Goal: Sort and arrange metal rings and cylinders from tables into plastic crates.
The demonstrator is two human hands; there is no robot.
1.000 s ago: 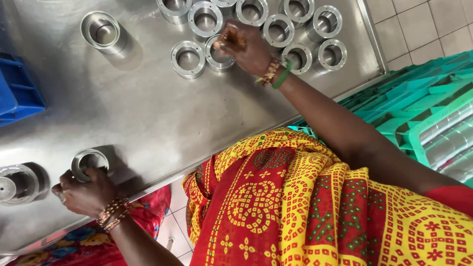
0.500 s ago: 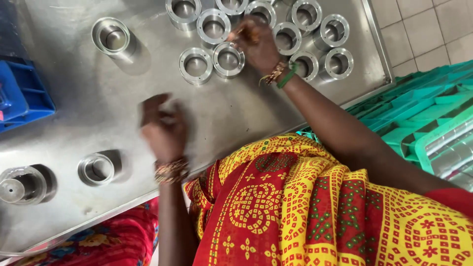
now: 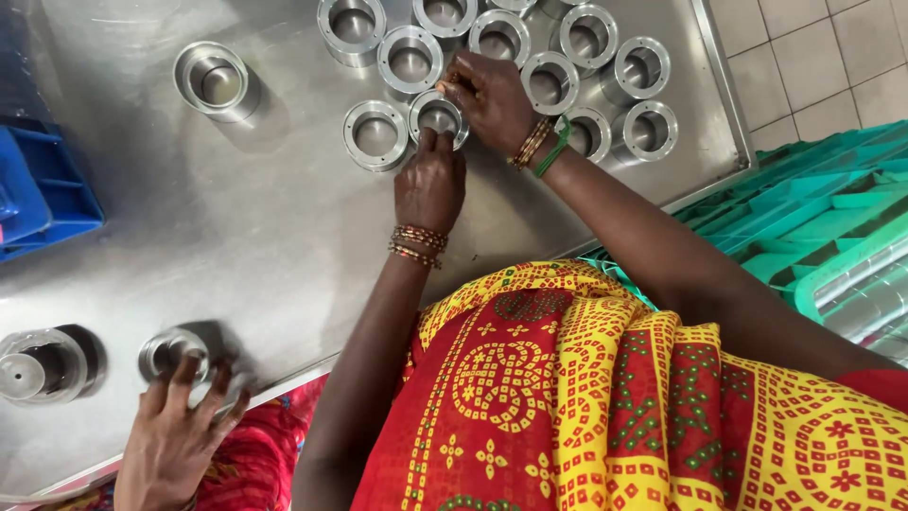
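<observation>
change: left hand [image 3: 430, 185] has crossed from near-left to join right hand [image 3: 497, 95] | both sets of fingers pinch the round steel ring [image 3: 438, 118], far-centre on steel tabletop [image 3: 236, 218] | co-worker's hand [image 3: 180, 431] now at near-left cup [image 3: 170, 352]

Machined metal rings [image 3: 376, 134] with a bright, smooth turned finish sit on a brushed steel bench [image 3: 236, 218], its dull sheen marked by fine scratches. One ring [image 3: 438, 115], satin grey inside, lies between the left hand [image 3: 430, 185] and right hand [image 3: 492, 95], both wrists in glossy beaded bangles [image 3: 416, 244]. A blue crate [image 3: 43, 194] looks like matt moulded plastic; the green crates [image 3: 832, 237] appear the same, slightly shinier. The printed red-and-yellow cloth [image 3: 615, 397] is soft and matt. The floor tiles [image 3: 813, 57] are pale and smooth, possibly glazed.
</observation>
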